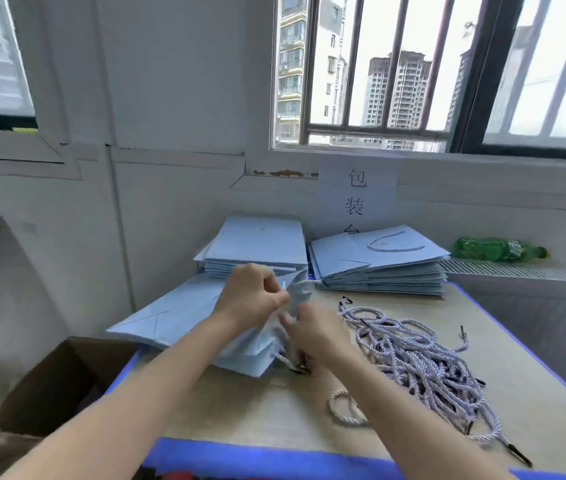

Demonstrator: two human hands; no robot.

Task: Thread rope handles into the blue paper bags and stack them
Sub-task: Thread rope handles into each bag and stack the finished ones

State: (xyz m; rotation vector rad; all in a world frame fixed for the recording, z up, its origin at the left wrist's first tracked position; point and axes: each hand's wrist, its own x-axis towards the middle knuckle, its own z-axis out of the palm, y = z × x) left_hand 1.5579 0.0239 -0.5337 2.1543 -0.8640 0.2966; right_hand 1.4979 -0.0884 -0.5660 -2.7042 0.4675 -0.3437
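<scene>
Blue paper bag (170, 317) is lying flat at the left side of the bench (274, 417), sitting on a few more, and I'm working at its top edge. My left hand (253, 296) is pinching the paper rim, fingers curled tight. My right hand (316, 332) is curling around a rope handle (286, 362), though the blur is hiding exactly where the rope is going in. The loose ropes (413, 355) are piling up just right of my hands. Two stacks are waiting at the back: plain bags (257, 244) and finished bags (378, 265).
</scene>
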